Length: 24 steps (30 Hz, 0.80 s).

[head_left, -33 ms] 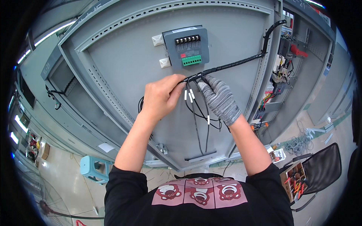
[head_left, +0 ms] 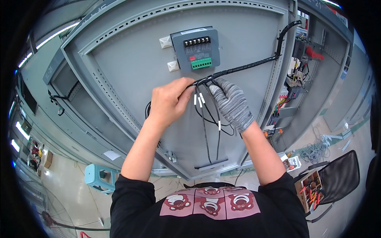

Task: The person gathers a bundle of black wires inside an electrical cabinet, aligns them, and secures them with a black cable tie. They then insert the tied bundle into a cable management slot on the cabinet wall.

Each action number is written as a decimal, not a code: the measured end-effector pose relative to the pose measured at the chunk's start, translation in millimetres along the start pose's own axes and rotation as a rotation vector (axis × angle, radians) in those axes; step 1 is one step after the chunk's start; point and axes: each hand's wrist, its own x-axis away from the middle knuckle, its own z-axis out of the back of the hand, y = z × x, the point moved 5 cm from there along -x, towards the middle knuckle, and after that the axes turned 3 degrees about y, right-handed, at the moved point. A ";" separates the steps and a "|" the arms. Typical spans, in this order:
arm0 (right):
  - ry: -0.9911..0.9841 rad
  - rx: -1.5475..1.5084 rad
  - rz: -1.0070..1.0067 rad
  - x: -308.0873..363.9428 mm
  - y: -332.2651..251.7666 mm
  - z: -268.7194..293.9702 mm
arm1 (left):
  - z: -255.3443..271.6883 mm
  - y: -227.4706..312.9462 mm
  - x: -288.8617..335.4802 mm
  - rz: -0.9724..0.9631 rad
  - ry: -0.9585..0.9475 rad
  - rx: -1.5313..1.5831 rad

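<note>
A black wire bundle (head_left: 246,67) in spiral wrap runs down from the door's upper right to both my hands. My bare left hand (head_left: 171,100) pinches the bundle's left end between thumb and fingers. My right hand (head_left: 231,101), in a grey striped knit glove, closes on the bundle just right of it, with fingertips partly hidden behind it. Between the hands, several loose black wires (head_left: 219,144) with white marker sleeves (head_left: 201,99) hang down. Above them, a grey meter (head_left: 197,49) with a green terminal block (head_left: 201,63) is fixed in the cabinet door (head_left: 131,51).
Two white adhesive mounts (head_left: 173,66) sit left of the meter. The open cabinet at right holds wired components (head_left: 297,73) and a red handle (head_left: 314,53). On the floor stand a blue stool (head_left: 96,178) and a black chair (head_left: 342,174) bearing a tool box (head_left: 310,190).
My gloved right hand has shifted very slightly, and the hanging wires have swung a little. My left hand keeps its grip in the same place.
</note>
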 end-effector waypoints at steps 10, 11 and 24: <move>0.160 0.167 0.068 3.5 -7.5 22.4 | -4.7 1.8 4.6 0.050 0.018 -0.006; 0.245 0.152 0.120 9.9 -13.2 25.4 | -5.8 -0.3 4.4 0.057 0.034 0.009; 0.310 0.524 0.436 9.3 -38.3 10.5 | -8.0 4.0 4.2 0.066 -0.006 0.009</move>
